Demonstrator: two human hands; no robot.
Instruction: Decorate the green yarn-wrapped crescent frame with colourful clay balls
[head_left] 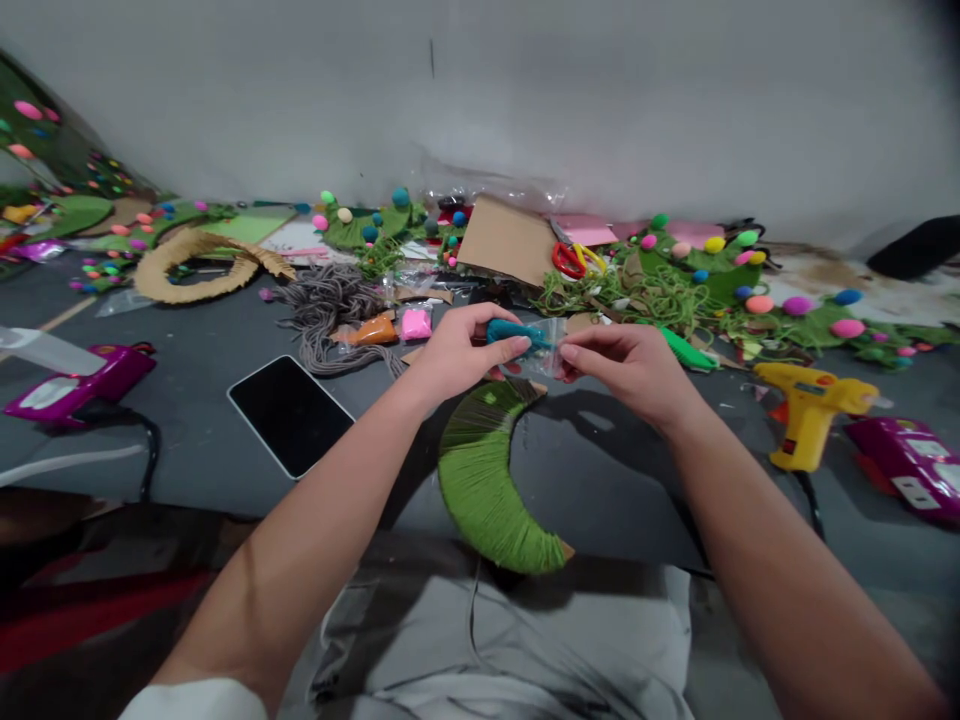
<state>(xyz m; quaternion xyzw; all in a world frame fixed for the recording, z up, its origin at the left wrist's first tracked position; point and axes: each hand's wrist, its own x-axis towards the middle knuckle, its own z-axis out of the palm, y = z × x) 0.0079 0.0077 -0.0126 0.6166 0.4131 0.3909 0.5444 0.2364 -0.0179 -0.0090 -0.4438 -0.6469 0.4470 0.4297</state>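
Note:
Between my hands is a small clear plastic bag [551, 345] with something teal in it. My left hand [472, 350] is closed round the teal end of the bag. Thumb and fingers of my right hand [619, 362] pinch the bag's opposite edge. Just below them, a crescent shape [484, 480] wrapped in green yarn lies at the table's front edge, its lower tip reaching over the edge.
A phone [291, 415] lies left of the crescent, near grey yarn [330, 310]. On the right stand a yellow glue gun [806, 410] and a purple device [911, 465]. Scissors [577, 260], cardboard [506, 240] and green yarn scraps [667, 300] line the back.

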